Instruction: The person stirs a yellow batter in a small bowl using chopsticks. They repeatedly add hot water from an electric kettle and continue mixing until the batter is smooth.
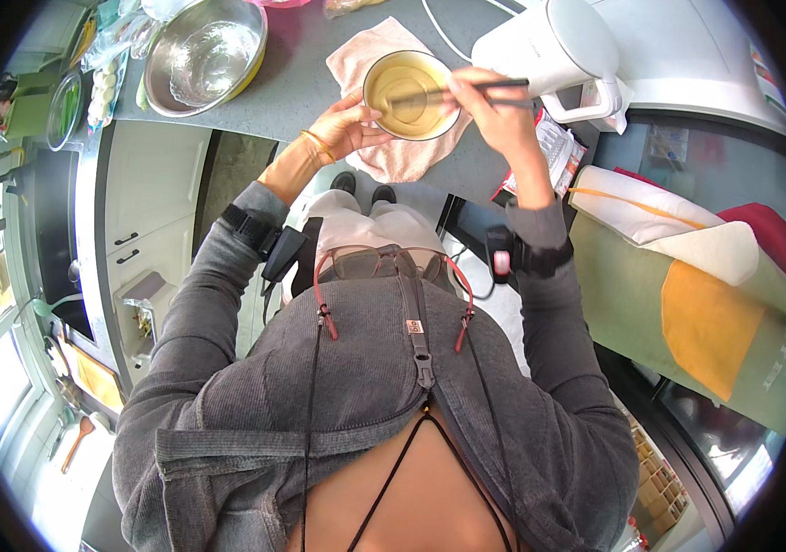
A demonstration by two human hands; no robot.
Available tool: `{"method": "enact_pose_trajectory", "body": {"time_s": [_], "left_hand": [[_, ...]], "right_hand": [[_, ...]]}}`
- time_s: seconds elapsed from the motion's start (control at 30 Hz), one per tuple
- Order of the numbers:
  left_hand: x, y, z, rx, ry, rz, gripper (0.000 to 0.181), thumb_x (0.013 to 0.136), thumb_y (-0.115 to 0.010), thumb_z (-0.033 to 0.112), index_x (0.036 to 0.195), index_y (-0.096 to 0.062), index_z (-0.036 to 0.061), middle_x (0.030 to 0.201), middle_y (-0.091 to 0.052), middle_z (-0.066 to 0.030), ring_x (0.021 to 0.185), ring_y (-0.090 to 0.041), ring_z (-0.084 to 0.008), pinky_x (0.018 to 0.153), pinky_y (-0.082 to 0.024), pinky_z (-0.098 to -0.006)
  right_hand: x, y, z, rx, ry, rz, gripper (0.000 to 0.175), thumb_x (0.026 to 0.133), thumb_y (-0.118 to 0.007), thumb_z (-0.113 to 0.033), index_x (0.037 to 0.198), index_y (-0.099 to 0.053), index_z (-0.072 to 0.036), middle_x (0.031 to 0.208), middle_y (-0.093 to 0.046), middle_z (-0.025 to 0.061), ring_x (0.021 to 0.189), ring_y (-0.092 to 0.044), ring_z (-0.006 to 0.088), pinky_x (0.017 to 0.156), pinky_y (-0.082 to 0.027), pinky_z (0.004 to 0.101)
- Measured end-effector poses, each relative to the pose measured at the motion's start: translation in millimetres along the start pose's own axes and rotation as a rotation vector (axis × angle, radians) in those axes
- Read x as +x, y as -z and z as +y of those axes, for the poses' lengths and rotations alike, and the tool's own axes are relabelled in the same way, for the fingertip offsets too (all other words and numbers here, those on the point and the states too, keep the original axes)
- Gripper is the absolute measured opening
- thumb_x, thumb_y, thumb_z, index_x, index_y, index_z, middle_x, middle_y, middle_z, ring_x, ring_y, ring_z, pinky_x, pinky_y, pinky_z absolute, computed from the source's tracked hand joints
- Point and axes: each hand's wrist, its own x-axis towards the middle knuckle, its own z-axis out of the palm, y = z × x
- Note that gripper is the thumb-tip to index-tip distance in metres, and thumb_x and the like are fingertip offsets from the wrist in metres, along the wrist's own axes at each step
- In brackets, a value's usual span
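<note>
My left hand [348, 130] grips the side of a round bowl [373, 119] with a dark rim, thumb at the rim and fingers beneath. Inside the bowl lies a smooth, pale yellow liquid [403, 79] with ring-shaped ripples. My right hand [493, 110] holds a pair of dark chopsticks [503, 84], whose blurred tips reach into the liquid. Below the bowl, a light pink cloth [393, 162] is spread on the grey countertop [296, 69].
A large steel bowl [158, 76] stands left, near a bag of eggs [103, 93]. At the right are a white electric kettle [517, 45], a printed packet [558, 152] and a green and yellow cloth cover [641, 297]. The counter's front edge faces me.
</note>
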Motion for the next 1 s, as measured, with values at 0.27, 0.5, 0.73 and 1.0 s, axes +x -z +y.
{"method": "enact_pose_trajectory", "body": {"time_s": [0.27, 0.5, 0.73, 1.0], "left_hand": [[22, 13, -13, -0.053, 0.014, -0.066, 0.045, 0.085, -0.056, 0.005, 0.127, -0.04, 0.0034, 0.123, -0.052, -0.0151, 0.109, -0.056, -0.0306, 0.097, -0.046, -0.0403], [23, 13, -15, -0.032, 0.032, -0.041, 0.06, 0.086, -0.06, 0.003, 0.138, -0.031, 0.0163, 0.117, -0.056, -0.0153, 0.105, -0.059, -0.0302, 0.086, -0.054, -0.034], [-4, 10, 16, 0.699, -0.051, 0.41, 0.056, 0.083, -0.068, 0.015, 0.131, -0.041, 0.0091, 0.073, -0.064, -0.0093, 0.057, -0.064, -0.0172, 0.052, -0.054, -0.0259], [-11, -22, 15, 1.286, -0.588, 0.299, 0.034, 0.077, -0.074, 0.013, 0.108, -0.062, 0.0049, 0.085, -0.052, 0.0014, 0.052, -0.05, -0.0031, 0.049, -0.042, -0.0182]], "right_hand": [[2, -8, 20, -0.282, 0.162, 0.067, 0.016, 0.089, -0.058, -0.01, 0.085, -0.064, 0.005, 0.071, -0.066, 0.008, 0.062, -0.064, 0.0125, 0.058, -0.048, 0.0243], [-3, -23, 25, -0.31, -0.15, 0.23, 0.011, 0.083, -0.064, -0.007, 0.081, -0.065, 0.003, 0.071, -0.064, 0.0088, 0.061, -0.065, 0.0126, 0.053, -0.048, 0.0254], [-3, -23, 20, -0.458, 0.281, 0.429, 0.012, 0.087, -0.059, -0.006, 0.08, -0.064, 0.002, 0.063, -0.062, 0.0065, 0.057, -0.063, 0.0145, 0.05, -0.047, 0.0246], [5, -34, 19, -0.408, 0.169, 0.425, 0.008, 0.08, -0.067, -0.01, 0.078, -0.067, -0.003, 0.074, -0.064, 0.0098, 0.062, -0.062, 0.0231, 0.055, -0.047, 0.0304]]}}
